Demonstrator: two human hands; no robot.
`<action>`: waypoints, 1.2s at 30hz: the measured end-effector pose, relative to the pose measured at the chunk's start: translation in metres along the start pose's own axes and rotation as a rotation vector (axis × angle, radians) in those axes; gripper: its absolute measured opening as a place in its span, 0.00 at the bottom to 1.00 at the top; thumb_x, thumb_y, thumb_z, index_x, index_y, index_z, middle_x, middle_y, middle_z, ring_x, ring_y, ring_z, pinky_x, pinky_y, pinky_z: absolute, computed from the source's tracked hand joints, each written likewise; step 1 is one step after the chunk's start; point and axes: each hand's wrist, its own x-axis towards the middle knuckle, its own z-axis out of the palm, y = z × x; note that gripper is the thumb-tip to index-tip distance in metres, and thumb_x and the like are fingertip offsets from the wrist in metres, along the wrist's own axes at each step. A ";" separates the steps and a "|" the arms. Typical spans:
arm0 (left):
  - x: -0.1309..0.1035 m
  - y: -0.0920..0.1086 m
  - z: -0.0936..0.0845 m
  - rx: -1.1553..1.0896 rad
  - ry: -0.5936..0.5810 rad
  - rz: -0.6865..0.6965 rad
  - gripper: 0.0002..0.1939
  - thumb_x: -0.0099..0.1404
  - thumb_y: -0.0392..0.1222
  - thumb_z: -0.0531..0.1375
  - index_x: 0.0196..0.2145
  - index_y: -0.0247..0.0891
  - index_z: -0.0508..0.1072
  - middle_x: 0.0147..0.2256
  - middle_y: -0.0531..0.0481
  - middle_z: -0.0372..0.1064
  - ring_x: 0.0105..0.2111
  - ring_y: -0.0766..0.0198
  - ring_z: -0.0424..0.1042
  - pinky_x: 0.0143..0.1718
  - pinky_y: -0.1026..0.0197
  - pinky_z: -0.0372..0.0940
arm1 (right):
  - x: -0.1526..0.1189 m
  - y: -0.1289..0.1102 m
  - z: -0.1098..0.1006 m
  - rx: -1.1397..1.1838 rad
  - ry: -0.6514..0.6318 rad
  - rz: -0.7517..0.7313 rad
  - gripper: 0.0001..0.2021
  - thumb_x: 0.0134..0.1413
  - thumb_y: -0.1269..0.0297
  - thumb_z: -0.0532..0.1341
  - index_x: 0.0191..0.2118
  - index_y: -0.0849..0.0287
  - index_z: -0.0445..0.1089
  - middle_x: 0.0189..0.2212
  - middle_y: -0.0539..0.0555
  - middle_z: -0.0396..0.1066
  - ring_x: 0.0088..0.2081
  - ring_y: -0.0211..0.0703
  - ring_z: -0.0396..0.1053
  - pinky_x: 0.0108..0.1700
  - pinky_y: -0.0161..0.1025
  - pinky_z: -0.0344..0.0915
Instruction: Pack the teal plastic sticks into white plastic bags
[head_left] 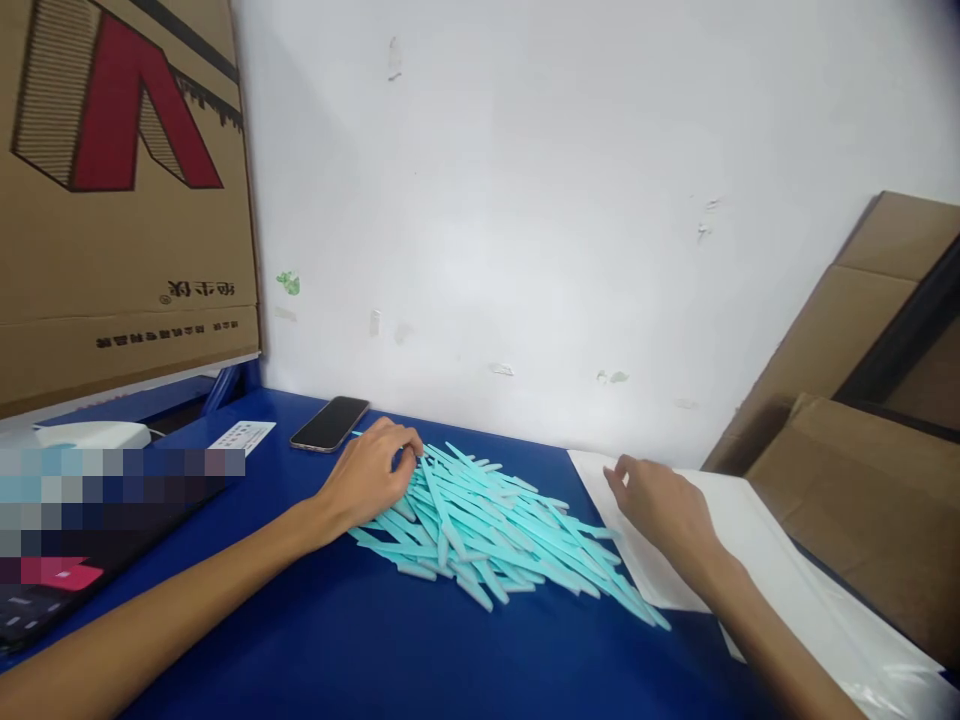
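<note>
A loose heap of slim turquoise plastic eyebrow razors [487, 520] with pale, whitish ends lies on the blue tabletop [322, 630]. My left hand [375, 465] rests at the heap's upper left side, thumb and forefinger pinched together at the end of one razor. Some of the razors are hidden under that hand. To the right of the heap, my right hand [660, 500] is above a white sheet [735, 510], its fingers loosely bent and the thumb a little apart from the forefinger. Nothing shows in its grasp.
A smartphone [330, 423] lies behind my left hand. At the left are a printed card [244, 437], a dark, partly blurred object [67, 600] and a large printed carton [127, 240]. Brown cardboard [862, 500] stands at the right, and a white wall [487, 200] rises behind the table.
</note>
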 end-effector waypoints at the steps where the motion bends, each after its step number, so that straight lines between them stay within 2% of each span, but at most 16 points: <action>1: 0.003 -0.006 0.000 0.055 0.008 0.034 0.12 0.67 0.37 0.50 0.35 0.40 0.74 0.35 0.48 0.74 0.41 0.55 0.69 0.40 0.56 0.61 | -0.002 -0.002 -0.002 0.021 0.025 -0.019 0.19 0.68 0.56 0.47 0.38 0.58 0.72 0.35 0.60 0.76 0.33 0.52 0.74 0.31 0.42 0.63; 4: 0.013 -0.028 -0.001 0.191 0.021 0.074 0.14 0.68 0.36 0.49 0.35 0.38 0.75 0.36 0.45 0.76 0.42 0.51 0.68 0.45 0.50 0.59 | -0.006 -0.003 -0.009 0.105 0.112 -0.113 0.23 0.68 0.52 0.45 0.33 0.57 0.71 0.30 0.59 0.76 0.30 0.50 0.73 0.29 0.40 0.61; 8: 0.021 -0.053 0.000 0.274 0.042 0.084 0.15 0.69 0.37 0.48 0.36 0.37 0.74 0.35 0.43 0.75 0.42 0.50 0.67 0.46 0.48 0.57 | -0.009 0.002 -0.014 0.255 0.347 -0.268 0.24 0.67 0.50 0.46 0.30 0.57 0.72 0.26 0.58 0.75 0.27 0.49 0.72 0.29 0.41 0.61; 13: 0.024 -0.071 0.002 0.343 0.043 0.079 0.15 0.70 0.37 0.47 0.34 0.37 0.73 0.33 0.44 0.75 0.39 0.51 0.68 0.43 0.49 0.57 | -0.010 0.008 -0.017 0.323 0.464 -0.302 0.25 0.68 0.51 0.46 0.27 0.57 0.70 0.23 0.57 0.73 0.25 0.47 0.71 0.33 0.42 0.63; 20: 0.030 -0.078 -0.010 0.479 0.060 0.152 0.15 0.70 0.37 0.46 0.36 0.35 0.72 0.32 0.40 0.73 0.39 0.49 0.67 0.43 0.48 0.56 | -0.012 0.002 -0.008 0.377 0.401 -0.353 0.21 0.68 0.55 0.49 0.29 0.57 0.72 0.25 0.55 0.74 0.29 0.47 0.72 0.45 0.47 0.63; 25: 0.031 -0.071 -0.011 0.544 0.023 0.305 0.13 0.68 0.36 0.49 0.39 0.34 0.73 0.37 0.37 0.72 0.43 0.46 0.66 0.47 0.46 0.57 | -0.014 -0.006 -0.004 0.384 0.351 -0.424 0.19 0.68 0.55 0.50 0.32 0.56 0.73 0.30 0.55 0.76 0.35 0.50 0.73 0.44 0.46 0.63; 32: 0.026 -0.062 -0.009 0.552 0.000 0.492 0.16 0.64 0.34 0.53 0.48 0.34 0.72 0.44 0.34 0.70 0.49 0.44 0.64 0.51 0.43 0.57 | -0.017 -0.012 -0.003 0.404 0.287 -0.540 0.22 0.70 0.55 0.48 0.28 0.55 0.71 0.23 0.52 0.73 0.27 0.44 0.70 0.45 0.45 0.63; 36: 0.023 -0.065 -0.007 0.533 -0.011 0.538 0.16 0.63 0.33 0.54 0.48 0.35 0.73 0.44 0.36 0.70 0.48 0.45 0.65 0.51 0.44 0.57 | -0.018 -0.015 -0.003 0.442 0.269 -0.564 0.22 0.70 0.56 0.47 0.27 0.56 0.69 0.22 0.51 0.71 0.26 0.42 0.68 0.47 0.46 0.62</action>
